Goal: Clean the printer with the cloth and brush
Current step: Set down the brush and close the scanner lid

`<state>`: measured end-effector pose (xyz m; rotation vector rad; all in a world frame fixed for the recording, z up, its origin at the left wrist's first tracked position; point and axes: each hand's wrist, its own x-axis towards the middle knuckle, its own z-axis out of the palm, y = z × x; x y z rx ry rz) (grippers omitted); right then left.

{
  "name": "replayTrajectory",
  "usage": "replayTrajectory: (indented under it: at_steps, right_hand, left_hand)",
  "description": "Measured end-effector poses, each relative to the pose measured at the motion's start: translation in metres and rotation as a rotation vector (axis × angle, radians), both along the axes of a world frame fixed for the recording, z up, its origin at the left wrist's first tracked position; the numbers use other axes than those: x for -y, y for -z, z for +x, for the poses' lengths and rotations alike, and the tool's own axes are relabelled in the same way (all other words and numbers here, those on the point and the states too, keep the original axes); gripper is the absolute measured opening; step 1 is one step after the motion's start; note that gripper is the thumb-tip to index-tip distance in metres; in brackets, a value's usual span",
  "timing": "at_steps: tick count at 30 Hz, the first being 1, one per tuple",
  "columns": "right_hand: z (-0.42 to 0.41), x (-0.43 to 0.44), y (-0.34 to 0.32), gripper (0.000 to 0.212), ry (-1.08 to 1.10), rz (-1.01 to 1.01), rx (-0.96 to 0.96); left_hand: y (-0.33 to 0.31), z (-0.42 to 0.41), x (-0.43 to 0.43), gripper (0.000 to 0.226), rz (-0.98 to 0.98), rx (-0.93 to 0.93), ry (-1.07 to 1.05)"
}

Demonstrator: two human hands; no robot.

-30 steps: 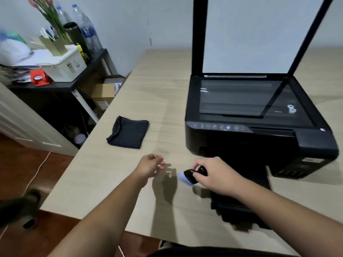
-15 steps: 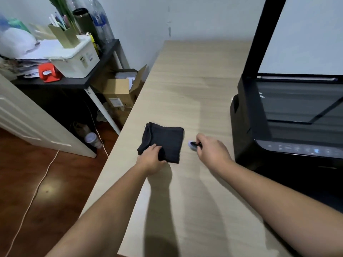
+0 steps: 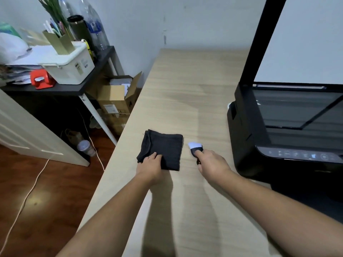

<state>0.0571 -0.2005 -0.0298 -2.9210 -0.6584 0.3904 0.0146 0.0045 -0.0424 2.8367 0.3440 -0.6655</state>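
Fingers of left hand on cloth; right hand grips brush beside it.

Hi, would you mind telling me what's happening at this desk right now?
A person is getting ready to clean the printer, whose scanner lid stands open. The left hand rests on a folded dark cloth lying on the desk, while the right hand holds a small brush beside it.

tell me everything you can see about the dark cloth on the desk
The cloth is black or very dark, soft-looking fabric, folded into a rough square with a hemmed edge showing on its left side. It lies flat on the light wooden desk, left of the brush. The left hand rests on its near left corner.
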Motion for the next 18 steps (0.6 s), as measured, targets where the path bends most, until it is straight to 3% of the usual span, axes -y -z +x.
replayTrajectory:
  at_steps: [3, 8, 15, 18]
  right_hand:
    - [-0.001, 0.003, -0.046, 0.022, -0.053, 0.105, 0.091]
    - [0.029, 0.056, -0.141, 0.025, -0.014, 0.323, 0.418]
    - [0.092, 0.191, -0.224, 0.027, 0.256, 0.307, 0.605]
    - [0.125, 0.248, -0.25, 0.042, 0.3, 0.29, 0.643]
  left_hand:
    - [-0.025, 0.016, 0.012, 0.051, 0.06, 0.089, -0.04]
    - [-0.094, 0.075, 0.062, 0.054, 0.037, 0.281, 0.066]
    - [-0.184, 0.141, 0.164, 0.06, -0.024, 0.57, 0.175]
    - [-0.221, 0.17, 0.213, 0.068, -0.051, 0.707, 0.197]
